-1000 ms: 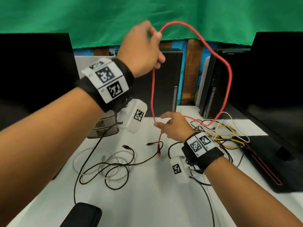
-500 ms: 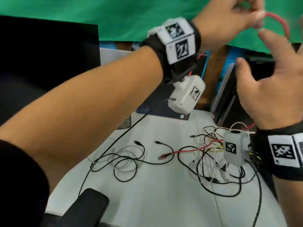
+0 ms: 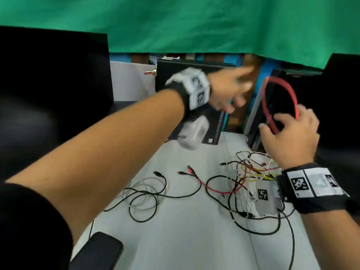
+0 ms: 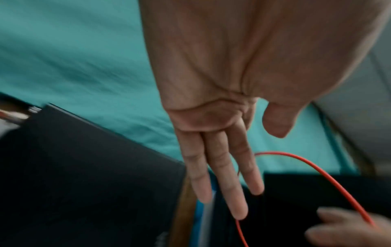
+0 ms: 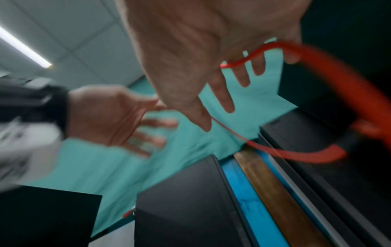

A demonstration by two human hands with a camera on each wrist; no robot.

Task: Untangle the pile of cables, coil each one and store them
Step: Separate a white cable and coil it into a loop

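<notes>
One loop of the thin red rubber-sheathed cable (image 3: 280, 103) stands up out of your right hand (image 3: 290, 137), whose grip is curled around its base, I judge to keep the coil from springing loose, while your left hand (image 3: 229, 90) hovers just beside it with fingers (image 4: 220, 173) straight and holding nothing. Its tail trails down to the white bench (image 3: 185, 230), where the tangled pile of black, white and yellow cables (image 3: 251, 184) lies below a green cloth backdrop (image 3: 194, 22).

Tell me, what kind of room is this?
Probably a computer lab or office workstation. Black desktop computer towers stand at the back of a white table, dark monitors flank it, and thin tangled cables litter it. A green fabric backdrop suggests a recording setup.
</notes>
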